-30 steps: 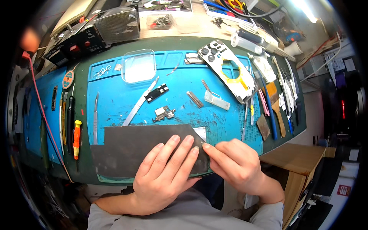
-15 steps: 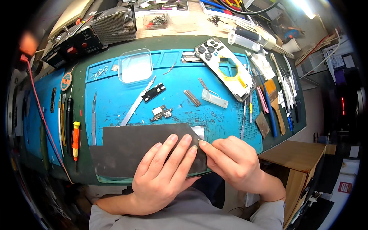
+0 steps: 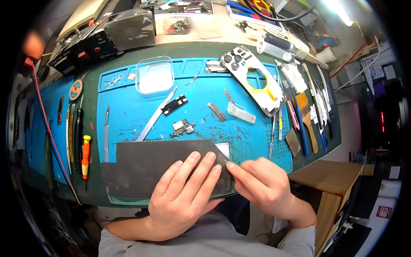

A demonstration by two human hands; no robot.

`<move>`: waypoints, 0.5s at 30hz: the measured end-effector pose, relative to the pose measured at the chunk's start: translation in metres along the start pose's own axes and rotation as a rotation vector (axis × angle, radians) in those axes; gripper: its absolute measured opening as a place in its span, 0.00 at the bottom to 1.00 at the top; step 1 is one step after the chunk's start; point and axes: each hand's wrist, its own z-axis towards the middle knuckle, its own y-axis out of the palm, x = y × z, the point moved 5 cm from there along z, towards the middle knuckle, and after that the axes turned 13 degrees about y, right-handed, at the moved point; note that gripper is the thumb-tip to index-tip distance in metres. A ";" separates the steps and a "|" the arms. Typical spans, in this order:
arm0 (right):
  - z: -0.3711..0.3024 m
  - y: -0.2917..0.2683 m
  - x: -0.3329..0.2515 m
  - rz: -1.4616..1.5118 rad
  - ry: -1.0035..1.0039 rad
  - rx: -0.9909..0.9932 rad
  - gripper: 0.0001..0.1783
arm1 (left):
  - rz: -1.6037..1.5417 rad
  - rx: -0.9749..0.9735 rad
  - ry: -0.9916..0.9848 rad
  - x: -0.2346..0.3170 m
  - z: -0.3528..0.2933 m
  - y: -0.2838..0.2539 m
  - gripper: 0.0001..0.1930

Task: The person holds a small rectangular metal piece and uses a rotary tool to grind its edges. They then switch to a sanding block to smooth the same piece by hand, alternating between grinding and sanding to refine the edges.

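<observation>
A dark grey sheet, matt like sandpaper, lies along the near edge of the blue work mat. My left hand rests on it with the fingers stretched out flat, close to its right end. My right hand is closed in a pinch at the sheet's slanted right edge, thumb and forefinger tips together. Whatever sits between those tips is too small and covered to make out. A small pale piece peeks out from under the sheet's upper right corner.
Beyond the sheet lie a small circuit part, a black strip, metal tweezers and a clear plastic box. A phone frame is at the upper right. Screwdrivers stand left; brushes and tools lie right.
The whole view has shifted slightly. My right fingertips have slid a little down and right along the sheet's edge. My left hand stays flat on the sheet.
</observation>
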 end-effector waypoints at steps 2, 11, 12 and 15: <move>-0.010 -0.003 -0.001 -0.018 0.019 -0.018 0.25 | 0.004 -0.001 -0.005 0.000 -0.001 0.000 0.29; 0.005 0.001 -0.001 0.018 -0.016 0.008 0.26 | 0.000 0.007 -0.025 0.000 0.001 -0.002 0.29; 0.000 0.000 -0.001 0.006 0.001 0.000 0.26 | -0.011 0.001 -0.010 0.000 0.001 -0.002 0.29; -0.002 -0.002 0.000 -0.003 -0.009 -0.021 0.25 | -0.006 0.000 -0.020 0.000 0.000 -0.001 0.29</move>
